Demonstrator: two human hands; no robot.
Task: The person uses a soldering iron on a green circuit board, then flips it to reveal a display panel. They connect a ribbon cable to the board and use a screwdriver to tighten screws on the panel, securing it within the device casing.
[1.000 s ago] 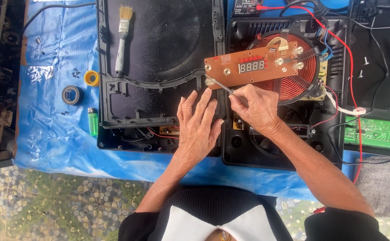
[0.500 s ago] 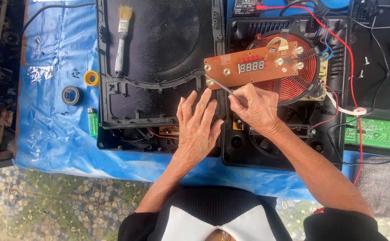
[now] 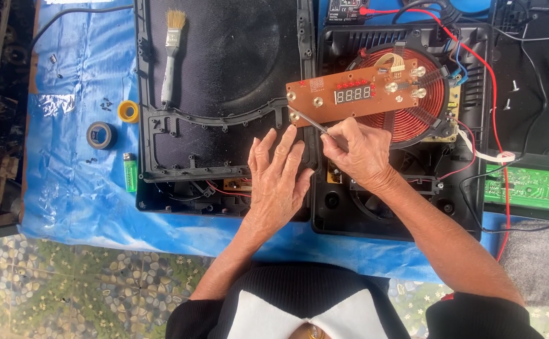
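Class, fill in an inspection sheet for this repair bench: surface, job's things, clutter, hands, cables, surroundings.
Surface: blue sheet covering the bench.
Job's things: brown circuit board with a lit red display, lying over the copper coil of an opened black cooker base; thin metal tool touching the board's left end.
Clutter: paintbrush on the black cover; yellow tape roll, grey tape roll, green lighter, loose screws.
Hands: left hand flat on the cover's edge; right hand pinching the tool.
Cables: red wire on the right; black cables beside it.
Surroundings: patterned floor; green board on the right.
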